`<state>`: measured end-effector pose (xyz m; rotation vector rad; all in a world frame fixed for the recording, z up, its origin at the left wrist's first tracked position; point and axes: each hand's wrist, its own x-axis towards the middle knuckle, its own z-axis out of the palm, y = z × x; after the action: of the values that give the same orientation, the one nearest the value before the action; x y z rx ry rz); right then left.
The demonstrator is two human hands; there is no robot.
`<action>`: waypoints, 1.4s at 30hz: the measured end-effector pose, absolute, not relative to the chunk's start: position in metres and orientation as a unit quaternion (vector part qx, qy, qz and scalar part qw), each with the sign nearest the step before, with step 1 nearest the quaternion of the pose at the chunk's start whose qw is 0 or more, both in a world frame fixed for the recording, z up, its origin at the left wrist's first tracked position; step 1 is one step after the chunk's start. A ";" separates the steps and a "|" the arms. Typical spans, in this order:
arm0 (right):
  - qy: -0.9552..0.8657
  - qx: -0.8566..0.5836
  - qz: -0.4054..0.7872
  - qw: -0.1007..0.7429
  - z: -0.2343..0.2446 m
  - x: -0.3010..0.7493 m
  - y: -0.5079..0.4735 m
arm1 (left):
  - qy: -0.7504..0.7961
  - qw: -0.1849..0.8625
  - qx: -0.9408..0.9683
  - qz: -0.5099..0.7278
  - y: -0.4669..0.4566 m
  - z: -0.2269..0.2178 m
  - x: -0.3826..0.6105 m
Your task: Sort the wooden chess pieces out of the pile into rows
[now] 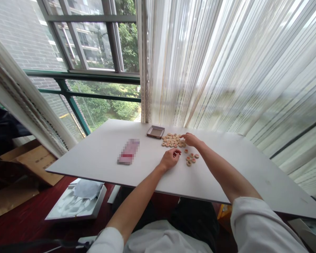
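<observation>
Round wooden Chinese chess pieces point(172, 141) lie flat in a close cluster on the white table point(94, 147), some showing red characters. My right hand point(190, 139) reaches over the cluster's right side, its fingers drawn together with the tips down at a Chinese chess piece there; the grip is partly hidden. Nearer me, my left hand point(170, 158) rests on the tabletop, fingers loosely curved and a gap between them and the thumb; no piece shows in it. Below my right forearm sits a smaller group of Chinese chess pieces point(192, 158), mostly with red characters, apart from the cluster.
A shallow open box point(156, 131) stands behind the cluster. A blurred pinkish item point(129, 151) lies left of my left hand. Striped curtains point(200, 70) hang along the table's far side. Cardboard boxes point(39, 158) and a white carton point(79, 200) stand on the floor at left.
</observation>
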<state>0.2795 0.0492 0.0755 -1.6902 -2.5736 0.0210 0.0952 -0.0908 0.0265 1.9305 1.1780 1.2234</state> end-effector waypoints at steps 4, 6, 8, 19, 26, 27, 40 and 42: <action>-0.833 -0.552 0.021 0.030 0.079 0.285 0.043 | 0.439 0.284 0.719 0.457 -0.090 0.025 0.095; -0.833 -0.553 0.028 0.025 0.080 0.288 0.040 | 0.436 0.284 0.720 0.459 -0.089 0.025 0.095; -0.834 -0.551 0.035 0.022 0.080 0.290 0.037 | 0.435 0.281 0.720 0.462 -0.089 0.025 0.095; -0.810 -0.581 0.052 0.058 0.072 0.271 0.050 | 0.432 0.278 0.725 0.458 -0.091 0.026 0.094; -0.796 -0.579 0.127 0.121 0.075 0.273 0.049 | 0.438 0.280 0.722 0.455 -0.091 0.027 0.095; -0.792 -0.577 0.141 0.139 0.077 0.274 0.047 | 0.439 0.279 0.722 0.455 -0.091 0.026 0.095; -0.670 -0.428 0.550 0.255 0.096 0.286 -0.022 | 0.434 0.332 0.688 0.478 -0.088 0.024 0.096; -0.652 -0.408 0.586 0.253 0.097 0.288 -0.036 | 0.432 0.335 0.686 0.480 -0.088 0.024 0.096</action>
<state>0.2885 -0.0356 0.0968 -1.1098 -1.7736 1.5939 0.0957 -0.0877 0.0244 1.7893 1.1280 1.2522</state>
